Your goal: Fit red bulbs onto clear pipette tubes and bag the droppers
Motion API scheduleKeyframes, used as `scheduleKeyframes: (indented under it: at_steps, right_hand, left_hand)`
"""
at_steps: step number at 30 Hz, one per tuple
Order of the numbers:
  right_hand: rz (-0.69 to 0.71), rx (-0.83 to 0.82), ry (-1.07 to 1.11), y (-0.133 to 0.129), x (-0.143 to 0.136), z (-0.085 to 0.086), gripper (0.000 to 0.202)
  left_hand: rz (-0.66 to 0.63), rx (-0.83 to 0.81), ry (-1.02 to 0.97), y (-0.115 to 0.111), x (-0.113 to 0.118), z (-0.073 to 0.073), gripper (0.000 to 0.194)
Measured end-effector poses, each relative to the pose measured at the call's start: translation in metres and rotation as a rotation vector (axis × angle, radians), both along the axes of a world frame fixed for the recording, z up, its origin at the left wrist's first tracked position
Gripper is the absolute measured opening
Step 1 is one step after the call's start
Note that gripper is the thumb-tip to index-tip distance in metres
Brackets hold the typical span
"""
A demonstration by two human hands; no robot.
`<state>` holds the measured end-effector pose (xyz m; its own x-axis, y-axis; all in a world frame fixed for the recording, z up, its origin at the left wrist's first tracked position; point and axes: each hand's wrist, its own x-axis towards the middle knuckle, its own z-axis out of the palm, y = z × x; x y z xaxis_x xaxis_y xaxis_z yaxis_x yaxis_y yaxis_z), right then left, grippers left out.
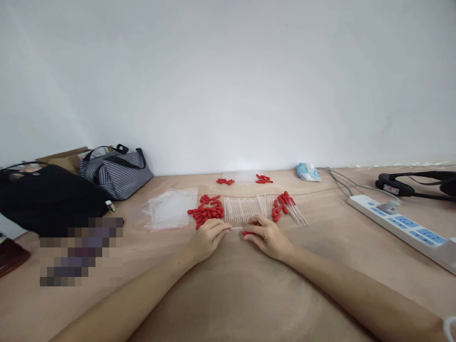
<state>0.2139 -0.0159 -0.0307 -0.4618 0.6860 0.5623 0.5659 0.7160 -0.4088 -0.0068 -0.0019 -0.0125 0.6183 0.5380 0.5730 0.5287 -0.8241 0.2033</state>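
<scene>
Close to the table's middle, my left hand (213, 236) pinches one end of a thin clear dropper tube (235, 229). The tube lies level and points toward my right hand (268, 237). Between the fingertips of that right hand sits a red rubber bulb (246, 233), mostly covered by them. Whether tube and bulb touch is hidden. Just beyond the hands is a row of clear tubes (245, 209). A pile of red bulbs (206, 212) lies left of it. On the right, more loose red bulbs (275, 212) lie beside several droppers (294, 209) with bulbs on their tubes.
Clear plastic bags (171, 209) lie left of the pile. Near the wall are more tubes (245, 177) with red bulbs and a blue crumpled packet (308, 172). A power strip (402, 225) and black headset (395, 184) are right; a striped bag (121, 173) and black bag (50, 202) left.
</scene>
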Motion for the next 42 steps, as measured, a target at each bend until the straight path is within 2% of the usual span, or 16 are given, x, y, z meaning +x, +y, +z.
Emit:
scheduleKeyframes:
  at_steps: [4,11,17,23,33,42]
  right_hand:
    - [-0.025,-0.039,-0.006,0.0,0.003,0.0,0.023]
    - [0.037,-0.016,0.086,0.0,0.002,-0.001,0.02]
    - [0.127,-0.031,0.046,-0.002,0.003,0.002,0.015]
    - [0.152,0.013,0.034,-0.002,0.004,0.002,0.018]
    - [0.062,0.228,-0.034,-0.002,0.003,0.001,0.014]
    - [0.038,0.275,0.065,0.001,0.004,0.0,0.013]
  left_hand:
    - [-0.005,0.0,0.013,0.001,0.005,0.0,0.02]
    - [-0.061,0.093,0.012,0.001,0.002,-0.004,0.022]
    - [-0.118,0.126,0.0,0.005,0.0,-0.008,0.026]
    - [-0.132,0.145,0.008,0.005,0.0,-0.007,0.025]
    - [-0.13,0.25,0.014,-0.001,0.007,-0.005,0.022]
    - [-0.05,0.141,-0.074,-0.008,0.013,-0.005,0.019]
